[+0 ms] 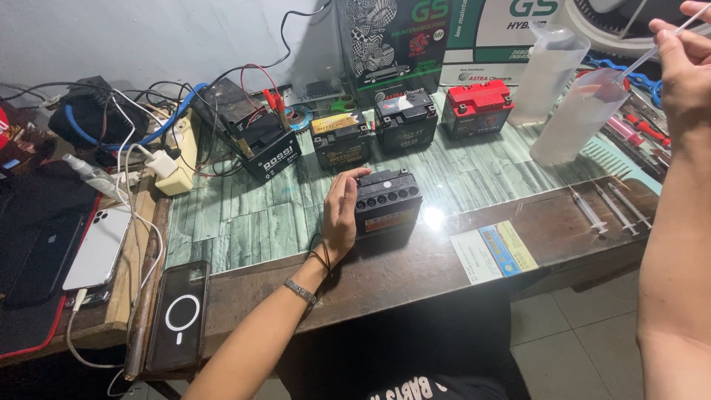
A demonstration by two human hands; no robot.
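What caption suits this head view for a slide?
Left hand steadies a small black battery on the table; right hand lifts a thin syringe.

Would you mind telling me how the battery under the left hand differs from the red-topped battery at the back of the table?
The black battery has a black top with a row of round ports; the red-topped battery has a bright red lid. The black one sits near the front, with the left hand against its side; the red-topped one stands untouched in the back row, beside a clear plastic bottle. The black battery looks larger, though it is nearer the camera. Both are small, boxy and upright.
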